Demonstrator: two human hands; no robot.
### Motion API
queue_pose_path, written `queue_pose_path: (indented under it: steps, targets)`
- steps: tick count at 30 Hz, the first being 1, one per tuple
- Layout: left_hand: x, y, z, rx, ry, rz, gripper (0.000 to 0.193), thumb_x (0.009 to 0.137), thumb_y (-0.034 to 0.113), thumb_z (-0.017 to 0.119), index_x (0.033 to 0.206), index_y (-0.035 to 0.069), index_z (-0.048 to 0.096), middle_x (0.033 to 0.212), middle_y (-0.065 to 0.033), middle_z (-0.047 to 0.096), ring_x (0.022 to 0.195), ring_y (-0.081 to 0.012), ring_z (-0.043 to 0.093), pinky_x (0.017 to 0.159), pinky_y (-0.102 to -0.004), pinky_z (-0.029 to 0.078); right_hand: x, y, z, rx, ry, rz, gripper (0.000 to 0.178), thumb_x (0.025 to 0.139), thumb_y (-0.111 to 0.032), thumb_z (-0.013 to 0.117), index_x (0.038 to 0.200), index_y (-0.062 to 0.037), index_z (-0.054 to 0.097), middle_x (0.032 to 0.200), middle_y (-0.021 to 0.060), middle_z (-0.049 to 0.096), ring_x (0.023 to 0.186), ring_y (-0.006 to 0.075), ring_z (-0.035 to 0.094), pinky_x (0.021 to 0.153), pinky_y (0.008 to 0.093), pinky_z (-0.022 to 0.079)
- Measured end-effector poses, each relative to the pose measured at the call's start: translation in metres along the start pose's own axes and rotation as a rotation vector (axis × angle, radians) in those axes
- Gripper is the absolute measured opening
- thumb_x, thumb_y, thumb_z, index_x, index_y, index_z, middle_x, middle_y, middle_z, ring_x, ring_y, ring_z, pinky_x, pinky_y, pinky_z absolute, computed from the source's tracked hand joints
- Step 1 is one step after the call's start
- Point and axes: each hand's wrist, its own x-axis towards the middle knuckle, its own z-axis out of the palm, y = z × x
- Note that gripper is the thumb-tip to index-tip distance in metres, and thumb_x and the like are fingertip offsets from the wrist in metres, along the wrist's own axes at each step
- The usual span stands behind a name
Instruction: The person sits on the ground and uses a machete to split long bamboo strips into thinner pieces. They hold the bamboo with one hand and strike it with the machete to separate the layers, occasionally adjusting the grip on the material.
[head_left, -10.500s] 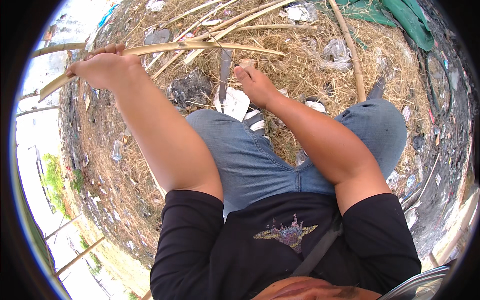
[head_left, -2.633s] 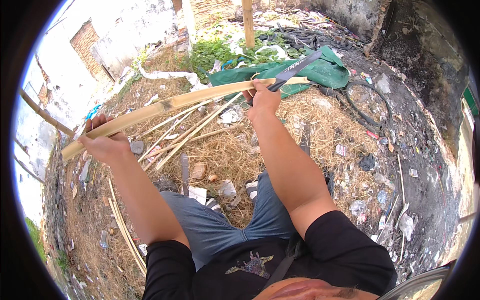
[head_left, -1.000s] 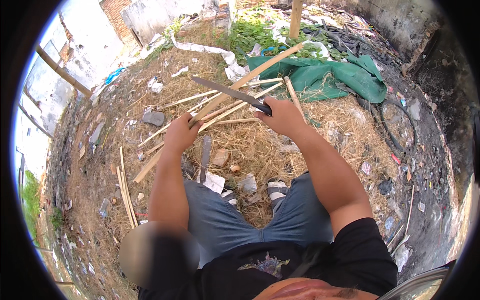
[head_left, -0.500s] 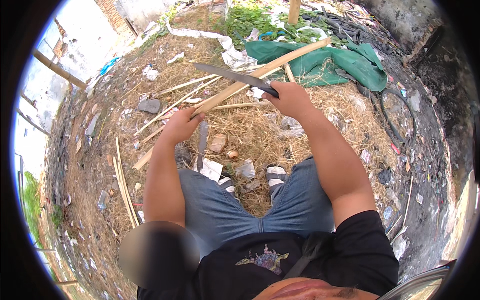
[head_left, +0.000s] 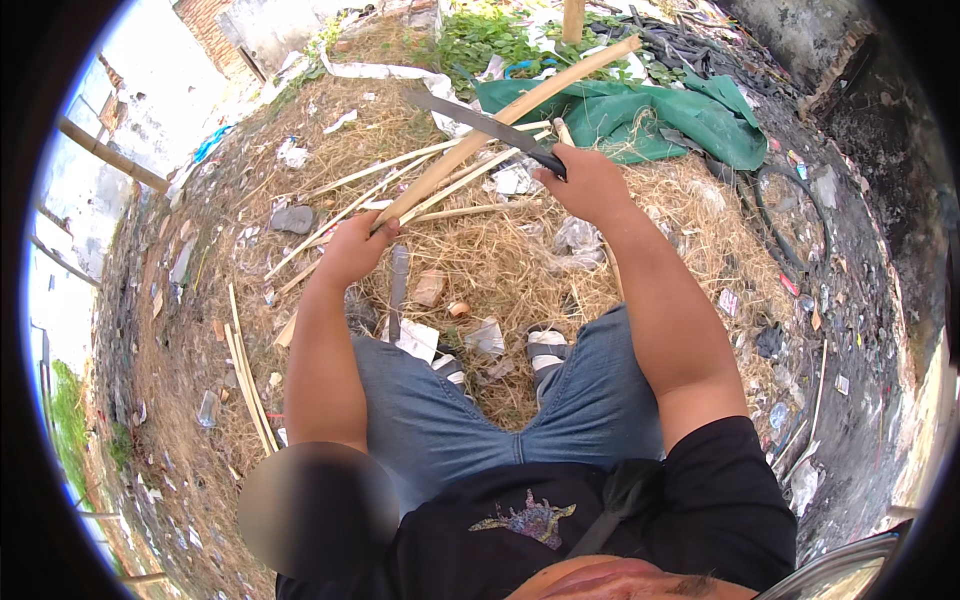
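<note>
My left hand (head_left: pixel 352 250) is closed around the near part of a long pale bamboo strip (head_left: pixel 572 82), which slants up to the far right. In my right hand (head_left: pixel 592 188) is the black handle of a long knife (head_left: pixel 528 142). Its dark blade crosses the strip at about mid-length and touches or nearly touches it; I cannot tell how deep it sits. Beneath both hands, several thinner bamboo strips (head_left: pixel 470 211) lie on dry straw. A grey, flat, blade-like piece (head_left: pixel 399 288) rests on the ground below my left hand.
A green sheet (head_left: pixel 655 118) lies crumpled beyond my right hand. More thin strips (head_left: pixel 245 375) lie to the left. A grey stone (head_left: pixel 293 219), a brick piece (head_left: pixel 430 288) and litter are scattered over the straw. A black hose loop (head_left: pixel 815 215) is at the right, near a wall.
The bamboo strip's far end has swung upward and slightly left, so it slants more steeply. The knife has moved farther away with my right hand, its blade still across the strip.
</note>
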Motion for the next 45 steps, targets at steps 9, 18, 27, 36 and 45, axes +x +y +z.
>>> queue_pose_path:
  steps: [9, 18, 27, 36, 45]
  targets:
    - [-0.001, 0.002, -0.004, 0.152, 0.132, 0.044, 0.042, 0.101, 0.044, 0.061, 0.106, 0.003, 0.069, 0.079, -0.0201, 0.066, 0.075, -0.0380, 0.064, 0.068, -0.0488, 0.047, 0.021, 0.025, 0.000, 0.133, 0.098, 0.169, 0.038, 0.101, -0.044, 0.061, 0.104, -0.0062, 0.063, 0.088, 0.0186, 0.070, 0.087, 0.0401, 0.068, 0.076, 0.0506, 0.051]
    - [0.000, 0.010, -0.001, 0.100, 0.077, 0.013, 0.046, 0.102, 0.042, 0.060, 0.107, -0.003, 0.066, 0.076, -0.0211, 0.064, 0.072, -0.0346, 0.063, 0.069, -0.0460, 0.047, 0.001, -0.004, 0.002, 0.259, -0.054, -0.093, 0.040, 0.097, -0.042, 0.067, 0.096, -0.0022, 0.062, 0.078, 0.0190, 0.065, 0.074, 0.0370, 0.063, 0.069, 0.0474, 0.048]
    - [-0.004, 0.004, -0.007, 0.103, 0.188, 0.026, 0.045, 0.102, 0.045, 0.060, 0.098, 0.001, 0.066, 0.070, -0.0172, 0.062, 0.065, -0.0352, 0.061, 0.062, -0.0463, 0.045, 0.009, 0.011, -0.006, 0.267, 0.052, 0.089, 0.045, 0.103, -0.051, 0.055, 0.106, -0.0061, 0.062, 0.082, 0.0172, 0.067, 0.083, 0.0370, 0.068, 0.073, 0.0490, 0.050]
    - [-0.006, 0.003, -0.007, 0.032, 0.168, 0.052, 0.041, 0.102, 0.042, 0.061, 0.098, 0.001, 0.066, 0.069, -0.0174, 0.062, 0.063, -0.0339, 0.060, 0.061, -0.0459, 0.045, -0.003, -0.016, 0.000, 0.053, -0.025, -0.273, 0.050, 0.102, -0.056, 0.055, 0.100, -0.0071, 0.063, 0.084, 0.0179, 0.068, 0.084, 0.0395, 0.068, 0.073, 0.0502, 0.051]
    - [-0.006, 0.002, -0.010, 0.071, 0.097, -0.009, 0.040, 0.102, 0.041, 0.062, 0.100, 0.002, 0.069, 0.068, -0.0125, 0.060, 0.062, -0.0240, 0.056, 0.060, -0.0407, 0.043, 0.012, 0.033, 0.004, 0.265, 0.092, 0.060, 0.055, 0.103, -0.056, 0.053, 0.096, -0.0014, 0.062, 0.084, 0.0212, 0.067, 0.083, 0.0407, 0.067, 0.074, 0.0503, 0.049]
